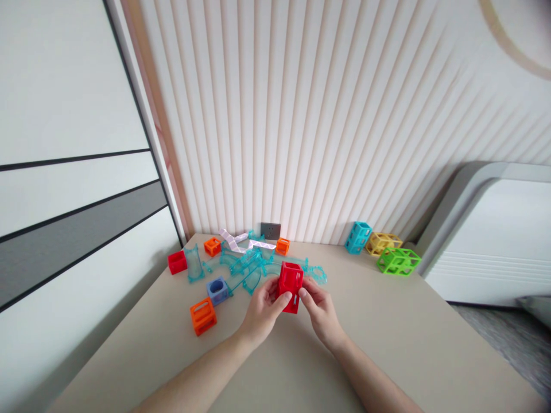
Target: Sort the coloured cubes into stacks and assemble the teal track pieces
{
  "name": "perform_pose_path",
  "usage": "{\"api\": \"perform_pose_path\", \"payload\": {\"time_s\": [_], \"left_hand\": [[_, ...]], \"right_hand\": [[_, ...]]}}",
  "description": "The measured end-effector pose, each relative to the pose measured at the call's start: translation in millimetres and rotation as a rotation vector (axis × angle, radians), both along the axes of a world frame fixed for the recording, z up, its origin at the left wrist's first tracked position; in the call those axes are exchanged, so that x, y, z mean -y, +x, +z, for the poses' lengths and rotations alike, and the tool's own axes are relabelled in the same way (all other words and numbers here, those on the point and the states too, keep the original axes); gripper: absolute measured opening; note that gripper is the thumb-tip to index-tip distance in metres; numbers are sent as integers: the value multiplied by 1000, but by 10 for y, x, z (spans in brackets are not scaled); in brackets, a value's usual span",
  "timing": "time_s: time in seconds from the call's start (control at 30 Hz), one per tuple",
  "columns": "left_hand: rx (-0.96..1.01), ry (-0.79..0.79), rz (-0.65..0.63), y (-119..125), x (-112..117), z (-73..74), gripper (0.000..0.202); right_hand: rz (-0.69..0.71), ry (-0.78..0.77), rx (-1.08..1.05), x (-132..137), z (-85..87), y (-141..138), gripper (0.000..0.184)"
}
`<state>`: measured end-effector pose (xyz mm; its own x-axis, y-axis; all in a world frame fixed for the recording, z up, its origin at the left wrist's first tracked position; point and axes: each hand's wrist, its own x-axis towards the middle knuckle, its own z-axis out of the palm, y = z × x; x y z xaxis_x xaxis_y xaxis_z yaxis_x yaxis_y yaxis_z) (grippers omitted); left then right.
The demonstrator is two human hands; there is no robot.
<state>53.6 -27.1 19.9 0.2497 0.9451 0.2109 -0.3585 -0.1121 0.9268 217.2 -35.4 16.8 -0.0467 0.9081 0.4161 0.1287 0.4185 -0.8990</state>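
1. Two stretches of open tabletop (396, 321) noted: one right of the red block (291, 276), one in front of it, toward the person. The side edges run well apart from the red block, left and right.
2. Room behind and left of the red block is tighter: translucent teal pieces (252, 261), a violet-blue block (218, 291) and an orange block (203, 316).
3. Left hand (263, 310): fingers pinching the red block's left side, thumb across its front.
4. Right hand (321, 310): fingers pinching its lower right side, forearm angled inward.
5. Red block: upright between both hands; base contact with the tabletop cannot be told.
6. Surface plain beige. Ribbed wall (293, 115) behind the red block; green block (398, 261) well to its right.
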Motion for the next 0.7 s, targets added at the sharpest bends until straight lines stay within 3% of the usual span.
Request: {"api": "perform_pose_path", "payload": {"time_s": [0.47,0.7], "left_hand": [[105,-165,-3,12,11,-14,44],[-110,-21,79,-24,-20,-6,40]], "right_hand": [[-13,-39,6,-15,-80,-9,33],[-10,-87,-74,3,-20,-13,37]]}}
